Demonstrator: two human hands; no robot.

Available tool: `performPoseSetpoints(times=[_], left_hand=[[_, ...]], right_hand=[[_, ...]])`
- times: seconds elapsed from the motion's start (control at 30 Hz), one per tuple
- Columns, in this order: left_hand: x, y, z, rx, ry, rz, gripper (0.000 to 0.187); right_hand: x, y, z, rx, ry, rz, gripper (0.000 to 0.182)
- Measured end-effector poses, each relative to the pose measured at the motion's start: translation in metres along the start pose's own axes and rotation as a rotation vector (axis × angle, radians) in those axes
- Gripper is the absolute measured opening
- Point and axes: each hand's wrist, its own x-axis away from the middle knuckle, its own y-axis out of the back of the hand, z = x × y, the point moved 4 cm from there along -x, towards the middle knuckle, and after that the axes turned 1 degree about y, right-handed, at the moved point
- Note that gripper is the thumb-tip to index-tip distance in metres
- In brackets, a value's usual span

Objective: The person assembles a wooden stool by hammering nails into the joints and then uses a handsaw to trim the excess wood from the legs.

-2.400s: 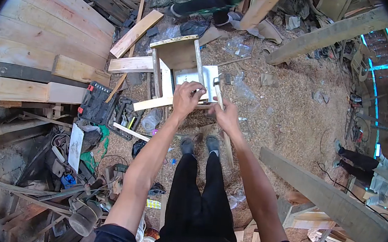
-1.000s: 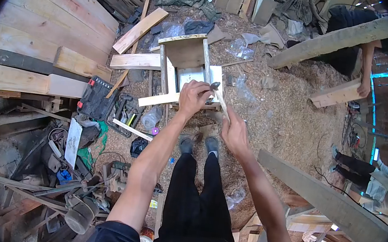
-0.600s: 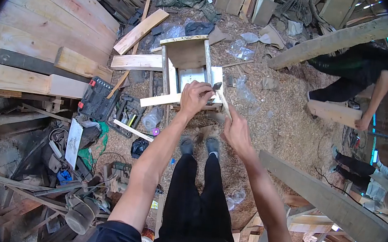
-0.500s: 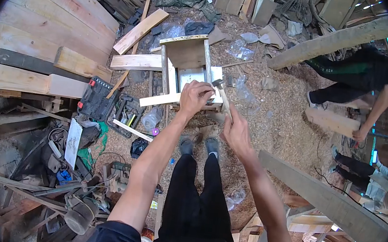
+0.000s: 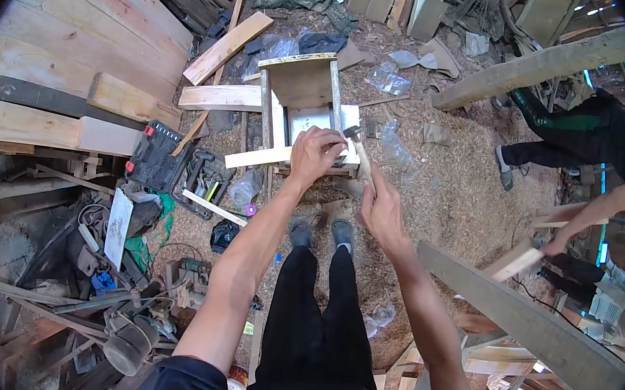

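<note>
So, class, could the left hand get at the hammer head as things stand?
Probably yes: the hammer head is close beside the left hand, with nothing visible between, though the right hand grips the handle.

Hammer (image 5: 362, 155) seemingly bars passage right of left hand (image 5: 312, 156).

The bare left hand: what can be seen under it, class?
A flat, pale wooden strip runs under the left hand. The stretch beneath its palm is covered and cannot be seen.
</note>
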Motion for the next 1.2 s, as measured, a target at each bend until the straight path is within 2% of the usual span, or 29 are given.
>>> performPoseSetpoints(times=[0.07, 0.2, 0.27, 0.3, 0.37, 0.53, 0.6, 0.63, 0.7, 0.73, 0.77, 0.83, 0.87, 0.9, 0.97, 1.1, 1.2], left_hand=[[0.002, 0.001, -0.002, -0.004, 0.007, 0.001, 0.012], [-0.001, 0.0, -0.002, 0.006, 0.008, -0.014, 0.012], [0.0, 0.0, -0.001, -0.001, 0.0, -0.02, 0.012], [0.0, -0.001, 0.0, -0.008, -0.013, -0.03, 0.012], [0.003, -0.001, 0.0, -0.006, -0.021, -0.026, 0.011], [-0.007, 0.0, 0.0, 0.019, -0.03, 0.058, 0.016], [-0.009, 0.007, 0.001, 0.226, 0.034, -0.044, 0.018], [-0.009, 0.011, 0.001, 0.224, 0.037, -0.04, 0.018], [-0.013, 0.025, 0.004, -0.113, -0.056, -0.158, 0.024], [-0.013, 0.027, 0.012, -0.256, -0.005, -0.08, 0.033], [-0.014, 0.029, 0.016, -0.256, -0.004, -0.082, 0.033], [-0.012, 0.027, 0.022, -0.531, -0.092, -0.058, 0.045], [-0.01, 0.024, 0.031, -0.576, -0.03, 0.043, 0.057], [-0.012, 0.024, 0.03, -0.577, -0.028, 0.044, 0.057], [-0.012, 0.021, 0.029, -0.632, 0.025, 0.049, 0.064], [-0.012, 0.018, 0.036, -0.67, 0.108, 0.125, 0.067], [-0.014, 0.017, 0.038, -0.677, 0.168, 0.201, 0.067]], right_hand=[[0.0, -0.003, -0.008, 0.084, -0.154, 0.14, 0.033], [-0.005, 0.001, -0.004, 0.006, -0.183, 0.157, 0.03], [-0.001, 0.0, -0.008, -0.038, -0.018, -0.03, 0.032], [-0.001, 0.002, -0.006, -0.039, -0.02, -0.03, 0.032], [-0.003, 0.0, -0.009, 0.062, -0.225, 0.221, 0.035], [-0.002, 0.006, -0.008, -0.045, -0.244, 0.091, 0.036], [-0.002, 0.008, -0.01, -0.069, -0.258, 0.035, 0.035], [0.0, 0.009, -0.009, -0.064, -0.253, 0.032, 0.035], [0.002, 0.009, -0.011, -0.06, -0.244, 0.028, 0.035], [0.005, 0.007, -0.014, -0.05, -0.235, 0.039, 0.034], [0.006, 0.005, -0.016, -0.04, -0.224, 0.049, 0.034], [0.006, 0.003, -0.016, -0.012, -0.164, 0.047, 0.034], [0.005, 0.002, -0.016, 0.015, -0.102, 0.045, 0.034], [0.002, 0.003, -0.012, 0.015, -0.102, 0.047, 0.034], [-0.001, 0.001, -0.007, -0.101, -0.216, 0.098, 0.035], [-0.007, 0.003, 0.002, -0.126, -0.195, 0.102, 0.036], [-0.005, 0.002, -0.002, 0.029, -0.083, 0.095, 0.04]])
